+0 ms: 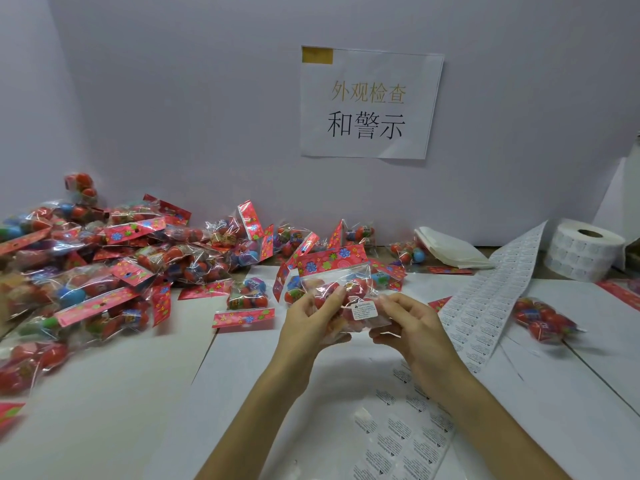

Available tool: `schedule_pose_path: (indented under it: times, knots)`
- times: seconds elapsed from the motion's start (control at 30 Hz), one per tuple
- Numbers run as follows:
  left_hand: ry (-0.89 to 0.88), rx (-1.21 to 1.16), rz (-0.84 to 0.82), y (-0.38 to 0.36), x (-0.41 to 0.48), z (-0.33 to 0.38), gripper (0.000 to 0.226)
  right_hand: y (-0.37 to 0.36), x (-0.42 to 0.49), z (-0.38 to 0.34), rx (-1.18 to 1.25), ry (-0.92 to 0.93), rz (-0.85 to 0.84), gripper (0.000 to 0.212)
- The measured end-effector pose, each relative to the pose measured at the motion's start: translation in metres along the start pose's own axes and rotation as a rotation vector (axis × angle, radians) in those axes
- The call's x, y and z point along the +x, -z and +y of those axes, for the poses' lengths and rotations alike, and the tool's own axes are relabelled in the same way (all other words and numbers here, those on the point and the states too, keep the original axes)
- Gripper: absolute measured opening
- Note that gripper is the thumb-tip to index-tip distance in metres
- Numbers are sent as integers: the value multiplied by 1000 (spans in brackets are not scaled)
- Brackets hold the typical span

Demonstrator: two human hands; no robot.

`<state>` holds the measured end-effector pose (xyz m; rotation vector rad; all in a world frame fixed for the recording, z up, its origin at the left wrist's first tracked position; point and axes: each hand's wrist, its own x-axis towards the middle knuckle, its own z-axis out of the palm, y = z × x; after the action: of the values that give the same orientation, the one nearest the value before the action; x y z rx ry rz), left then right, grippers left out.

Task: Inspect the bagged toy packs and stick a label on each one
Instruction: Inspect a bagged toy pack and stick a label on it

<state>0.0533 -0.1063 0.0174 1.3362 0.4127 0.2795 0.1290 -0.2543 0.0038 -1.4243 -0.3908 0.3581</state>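
Clear plastic toy pack (341, 294) with a red flowered header and white label (364, 310) is at mid-frame, with left hand (308, 322) and right hand (414, 329) curled round its ends. A white sticker strip (485, 299) lies to the right, and heaped packs (86, 265) fill the left.

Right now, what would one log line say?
left hand: grips toy pack | right hand: grips same pack | label: stuck on pack

This looks like a packing and inspection station in a small factory or workshop. A printed paper sign (370, 102) in Chinese characters is stuck to the plain partition wall (190, 98) at 12 o'clock. On the white counter (104, 393), a heap of bagged toy packs (104, 258) fills 9 to 10 o'clock. A roll of labels (585, 251) and its unwound label strip (491, 292) lie at 2 o'clock.
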Motion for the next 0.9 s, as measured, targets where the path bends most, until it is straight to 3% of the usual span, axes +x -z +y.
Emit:
schedule_pose_path:
  times: [0.17, 0.33, 0.6, 0.9]
  knots:
    - [-54, 30, 8, 0, -1, -1, 51, -6, -4, -2, -90, 64, -5, 48]
    - [-100, 101, -56, 0, -1, -7, 80, -4, -4, -1, -132, 143, 35, 41]
    - [-51, 53, -175, 8, 3, -4, 77, -3, -4, -1, -101, 142, 27, 42]
    - [-70, -3, -203, 11, 3, -4, 58, -4, -4, 0, -126, 148, -12, 46]
